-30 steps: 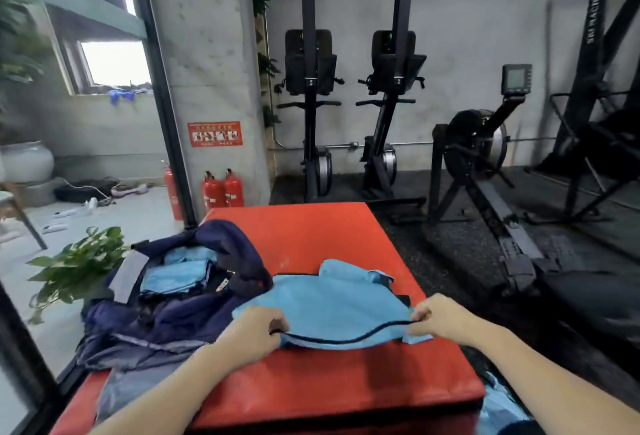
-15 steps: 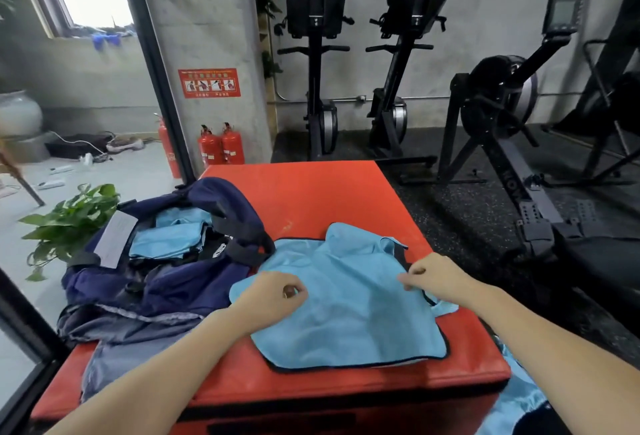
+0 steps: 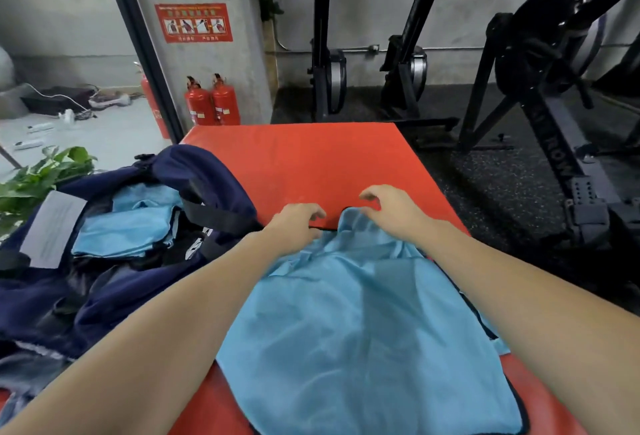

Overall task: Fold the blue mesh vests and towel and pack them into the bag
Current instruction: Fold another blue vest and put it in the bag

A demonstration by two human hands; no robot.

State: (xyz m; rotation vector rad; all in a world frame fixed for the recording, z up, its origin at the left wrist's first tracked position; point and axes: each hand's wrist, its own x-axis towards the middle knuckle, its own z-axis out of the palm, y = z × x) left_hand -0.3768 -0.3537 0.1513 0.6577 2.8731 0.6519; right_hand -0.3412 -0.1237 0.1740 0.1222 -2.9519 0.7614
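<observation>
head view: one camera, looks down over both forearms onto a red padded block (image 3: 311,157).
vest: blue mesh vest (image 3: 363,324) lies spread on the near right part of the block, black trim along its edges; near hem runs out of frame at the bottom, far end bunched at the neckline.
left hand: left hand (image 3: 294,227) at the far left of the vest's far edge, fingers curled down over the black trim; looks like a pinch on the trim, though the fingertips are partly hidden.
right hand: right hand (image 3: 394,209) just past the far edge, fingers loosely spread and bent, holding nothing; heel near or on the cloth, cannot tell which.
bag: navy bag (image 3: 114,282) lies open at left, touching the block's left side, with folded blue cloth (image 3: 128,227) already inside.
step: judged as squaring up the vest's far end before a fold.
how to do it well: take both far corners on the trim, not the mesh; pull taut so wrinkles go flat; bring edge to edge, then press the crease down.
risk: slippery mesh probably slides, so the fold may skew.
</observation>
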